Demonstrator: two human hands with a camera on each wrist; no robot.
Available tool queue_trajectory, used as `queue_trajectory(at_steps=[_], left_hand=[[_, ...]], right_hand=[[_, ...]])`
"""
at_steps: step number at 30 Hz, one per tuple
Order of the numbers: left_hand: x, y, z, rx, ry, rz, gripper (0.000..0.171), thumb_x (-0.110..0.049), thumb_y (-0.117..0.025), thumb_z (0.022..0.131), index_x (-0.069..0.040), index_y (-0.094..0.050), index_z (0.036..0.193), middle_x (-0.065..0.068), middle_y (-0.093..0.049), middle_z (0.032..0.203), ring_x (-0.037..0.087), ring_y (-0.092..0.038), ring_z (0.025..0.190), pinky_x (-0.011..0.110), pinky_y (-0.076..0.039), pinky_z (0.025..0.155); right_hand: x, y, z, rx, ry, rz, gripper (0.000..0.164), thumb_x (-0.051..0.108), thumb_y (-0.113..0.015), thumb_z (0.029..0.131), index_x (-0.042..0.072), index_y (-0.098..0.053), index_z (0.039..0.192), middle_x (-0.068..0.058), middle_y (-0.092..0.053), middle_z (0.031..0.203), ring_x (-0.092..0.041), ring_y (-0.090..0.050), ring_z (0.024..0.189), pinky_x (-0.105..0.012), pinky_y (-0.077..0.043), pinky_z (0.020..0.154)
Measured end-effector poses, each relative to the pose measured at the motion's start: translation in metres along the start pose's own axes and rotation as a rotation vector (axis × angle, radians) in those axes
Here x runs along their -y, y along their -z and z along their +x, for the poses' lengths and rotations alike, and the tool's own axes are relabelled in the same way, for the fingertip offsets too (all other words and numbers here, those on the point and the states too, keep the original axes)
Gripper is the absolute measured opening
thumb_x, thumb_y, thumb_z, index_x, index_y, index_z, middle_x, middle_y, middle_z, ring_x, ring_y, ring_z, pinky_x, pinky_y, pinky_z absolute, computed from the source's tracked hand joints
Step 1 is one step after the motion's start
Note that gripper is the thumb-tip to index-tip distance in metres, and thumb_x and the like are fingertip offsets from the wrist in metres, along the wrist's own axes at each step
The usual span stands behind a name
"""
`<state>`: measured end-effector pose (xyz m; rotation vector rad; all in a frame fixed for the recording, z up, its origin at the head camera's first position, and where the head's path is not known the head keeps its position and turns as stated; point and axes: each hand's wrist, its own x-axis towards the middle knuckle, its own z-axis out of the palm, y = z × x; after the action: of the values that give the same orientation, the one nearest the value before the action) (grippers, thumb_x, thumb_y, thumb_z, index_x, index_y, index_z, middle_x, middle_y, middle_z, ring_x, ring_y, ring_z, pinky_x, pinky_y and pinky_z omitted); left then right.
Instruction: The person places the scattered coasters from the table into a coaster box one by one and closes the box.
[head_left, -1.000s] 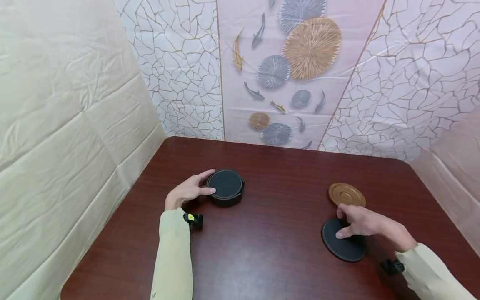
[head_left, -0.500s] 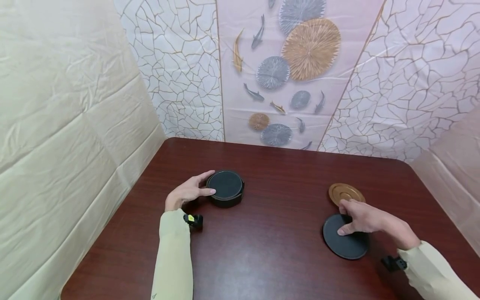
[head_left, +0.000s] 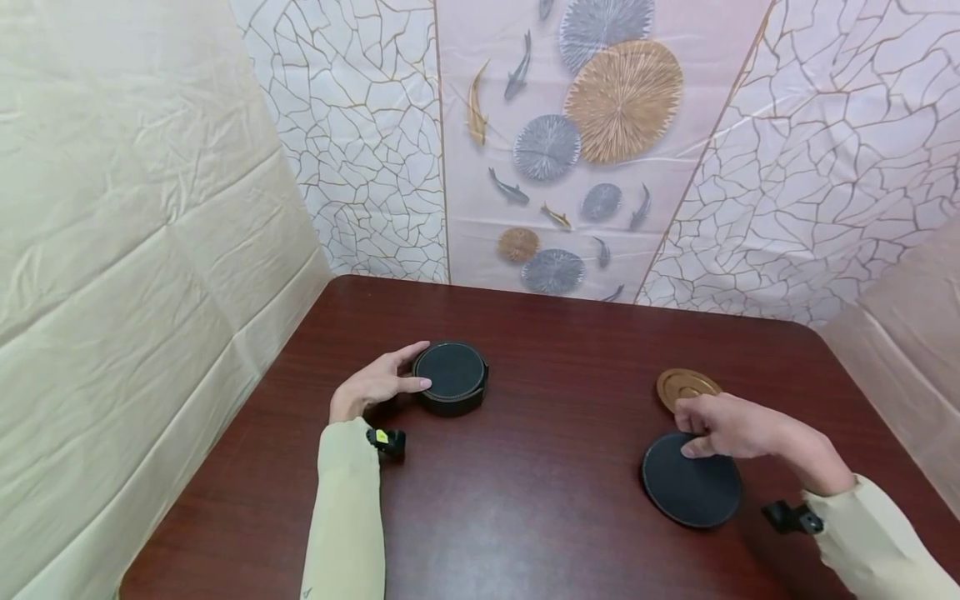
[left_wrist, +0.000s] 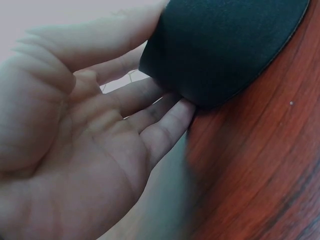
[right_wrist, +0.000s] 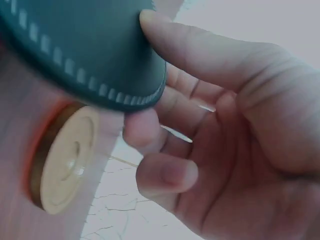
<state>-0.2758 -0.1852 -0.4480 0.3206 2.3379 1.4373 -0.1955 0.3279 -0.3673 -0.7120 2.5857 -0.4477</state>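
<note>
On the left of the table sits a low round black coaster holder (head_left: 452,404) with a black coaster (head_left: 450,367) visible at its top. My left hand (head_left: 380,381) holds it from the left, the thumb at the near top edge and the other fingers against its side. At the right, my right hand (head_left: 738,429) pinches a round black stitched coaster (head_left: 692,483), thumb on its upper face and fingers beneath. In the right wrist view this coaster (right_wrist: 95,45) is above the table. A brown wooden disc (head_left: 684,387) with ring grooves lies just behind my right hand, partly covered by it.
The dark reddish-brown table (head_left: 525,500) has rounded far corners. A patterned cloth backdrop (head_left: 360,167) stands behind it, and a pale cloth wall (head_left: 150,250) runs along the left side. Each wrist carries a small black camera.
My right hand has shifted slightly right and away, its thumb now closer to the coaster's far edge. The held coaster has tilted a little. My left hand and the holder have stayed put.
</note>
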Motion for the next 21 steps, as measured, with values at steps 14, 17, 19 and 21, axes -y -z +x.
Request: queue_trajectory(at_steps=[14,17,19,21], left_hand=[[0.002,0.002,0.002,0.014,-0.021,0.009,0.079,-0.027,-0.072,0.089,-0.026,-0.029,0.155,0.003,-0.035,0.158,0.025,-0.026,0.148,0.050,-0.024,0.120],[0.002,0.002,0.002,0.013,-0.020,0.007,0.080,-0.027,-0.072,0.088,-0.026,-0.029,0.155,0.003,-0.035,0.158,0.025,-0.026,0.147,0.050,-0.023,0.120],[0.003,0.002,0.003,0.011,-0.019,0.004,0.080,-0.027,-0.073,0.088,-0.026,-0.030,0.155,0.003,-0.035,0.158,0.025,-0.026,0.147,0.050,-0.023,0.120],[0.004,0.001,0.003,0.011,-0.019,0.002,0.080,-0.027,-0.072,0.088,-0.026,-0.029,0.155,0.003,-0.035,0.158,0.026,-0.026,0.147,0.051,-0.023,0.120]], right_hand=[[0.029,0.016,0.000,0.049,0.046,0.116,0.024,0.030,-0.071,0.090,0.013,-0.054,0.095,0.004,-0.055,0.067,-0.011,-0.051,0.038,-0.027,-0.049,0.049],[0.036,0.018,0.005,0.010,0.089,0.118,0.024,0.030,-0.070,0.091,0.013,-0.054,0.097,0.006,-0.057,0.065,-0.009,-0.052,0.038,-0.025,-0.050,0.055],[0.040,0.018,0.010,-0.031,0.115,0.106,0.023,0.030,-0.069,0.092,0.013,-0.054,0.098,0.007,-0.058,0.063,-0.008,-0.053,0.038,-0.023,-0.051,0.060],[0.043,0.018,0.015,-0.068,0.124,0.097,0.023,0.030,-0.069,0.092,0.014,-0.055,0.100,0.009,-0.059,0.064,-0.007,-0.054,0.039,-0.022,-0.051,0.063]])
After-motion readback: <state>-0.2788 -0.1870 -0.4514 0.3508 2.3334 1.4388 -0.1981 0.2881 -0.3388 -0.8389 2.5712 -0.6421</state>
